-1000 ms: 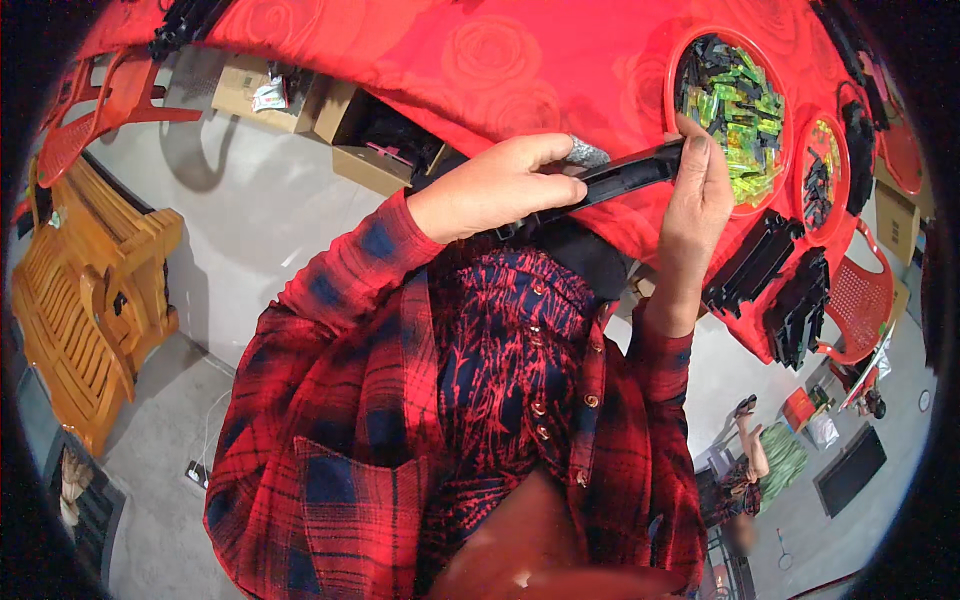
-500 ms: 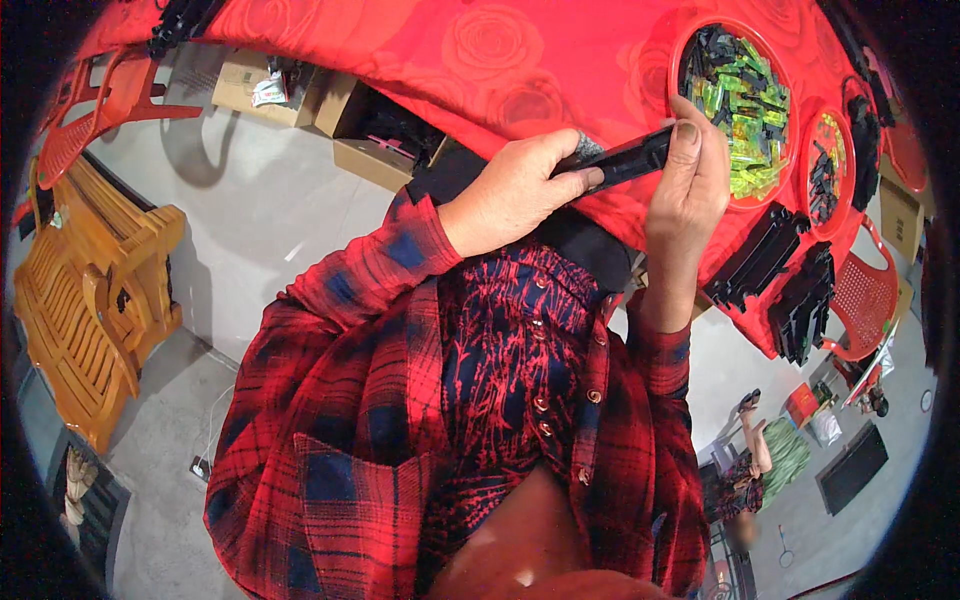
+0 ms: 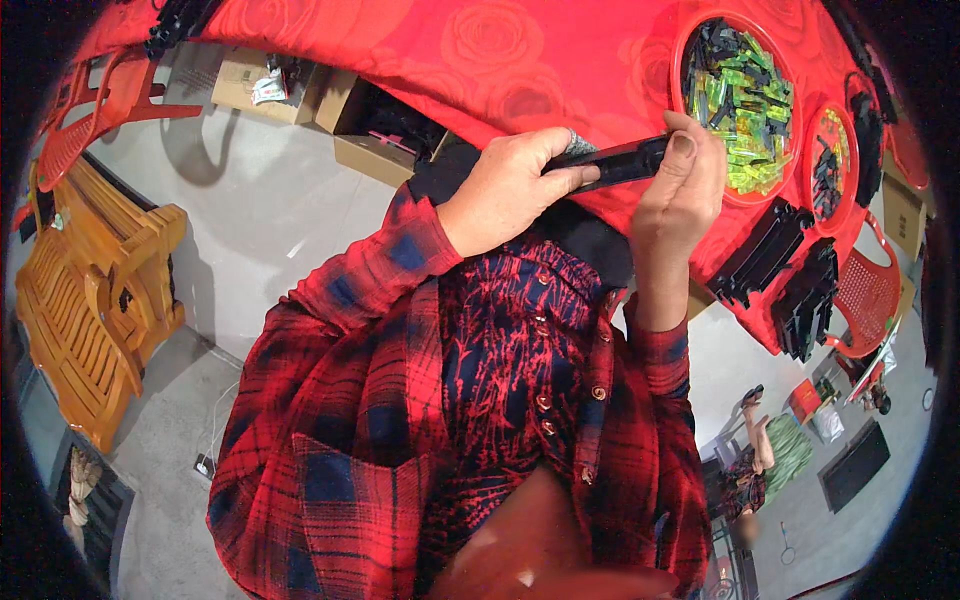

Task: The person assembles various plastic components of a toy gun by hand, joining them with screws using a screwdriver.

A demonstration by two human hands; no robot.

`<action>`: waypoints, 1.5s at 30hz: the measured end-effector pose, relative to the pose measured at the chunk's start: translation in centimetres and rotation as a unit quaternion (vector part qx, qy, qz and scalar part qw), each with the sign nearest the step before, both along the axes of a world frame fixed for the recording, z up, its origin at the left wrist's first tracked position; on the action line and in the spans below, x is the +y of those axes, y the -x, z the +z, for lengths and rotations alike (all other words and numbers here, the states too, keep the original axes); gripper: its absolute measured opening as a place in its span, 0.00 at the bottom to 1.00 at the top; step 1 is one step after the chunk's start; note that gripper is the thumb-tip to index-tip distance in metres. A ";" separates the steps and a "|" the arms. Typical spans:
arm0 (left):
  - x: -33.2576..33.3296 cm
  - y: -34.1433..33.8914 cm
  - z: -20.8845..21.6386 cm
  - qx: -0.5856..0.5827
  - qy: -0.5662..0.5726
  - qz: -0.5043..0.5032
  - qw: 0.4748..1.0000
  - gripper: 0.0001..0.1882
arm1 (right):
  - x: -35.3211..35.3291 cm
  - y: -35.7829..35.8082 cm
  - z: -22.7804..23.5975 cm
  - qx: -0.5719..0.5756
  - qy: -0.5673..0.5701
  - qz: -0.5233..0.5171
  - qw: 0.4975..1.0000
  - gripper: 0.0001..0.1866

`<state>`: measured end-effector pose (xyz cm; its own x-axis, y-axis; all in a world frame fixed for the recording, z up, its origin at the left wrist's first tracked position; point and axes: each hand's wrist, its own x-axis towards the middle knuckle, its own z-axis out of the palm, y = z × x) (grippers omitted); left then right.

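A long black plastic piece [image 3: 628, 162] spans the gap between my hands, above the near edge of the red tablecloth. My left hand [image 3: 515, 185] is closed round its left end, thumb along the near side, with a patch of grey cloth or padding showing at the fingers. At the other end, my right hand [image 3: 682, 185] pinches the piece between thumb and fingers. Just beyond that hand stands a red basket [image 3: 676, 75] heaped with small yellow-green and black plastic parts [image 3: 745, 110]. Whatever my fingers cover on the piece is hidden.
A smaller red basket [image 3: 852, 150] of orange and black bits sits farther right. Stacks of black strips [image 3: 765, 250] lie at the table's right edge. Open cardboard boxes [image 3: 365, 160] are under the table; a wooden chair [image 3: 90, 300] stands left. Another person [image 3: 748, 480] is at lower right.
The black piece has levelled slightly, its right end a little lower, and my right hand has shifted slightly left and down. Both hands keep hold of it.
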<state>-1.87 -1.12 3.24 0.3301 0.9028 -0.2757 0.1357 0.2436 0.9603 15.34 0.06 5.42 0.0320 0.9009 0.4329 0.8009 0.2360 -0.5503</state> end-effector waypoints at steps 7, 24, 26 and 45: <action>0.4 -0.3 -1.3 -0.025 0.034 -0.021 0.999 0.12 | 0.2 0.0 -0.5 -0.026 -0.001 0.016 1.000 0.06; 0.2 -0.9 -1.6 -0.011 0.071 0.040 0.997 0.19 | -0.9 0.7 -0.4 -0.029 0.019 0.049 0.998 0.12; 0.0 -1.1 -1.8 -0.019 0.065 0.045 0.997 0.20 | -1.0 0.8 -0.3 -0.037 0.015 0.049 0.998 0.12; 2.6 1.4 -1.2 -0.334 0.321 -0.133 0.876 0.28 | 1.2 -1.2 -1.0 0.059 0.111 0.007 0.992 0.15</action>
<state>-3.24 1.45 2.06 0.7871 0.4988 -0.3629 -0.2708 0.8080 0.5233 16.50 1.31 4.44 0.0574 0.9742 0.2183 0.7259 0.1094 -0.6790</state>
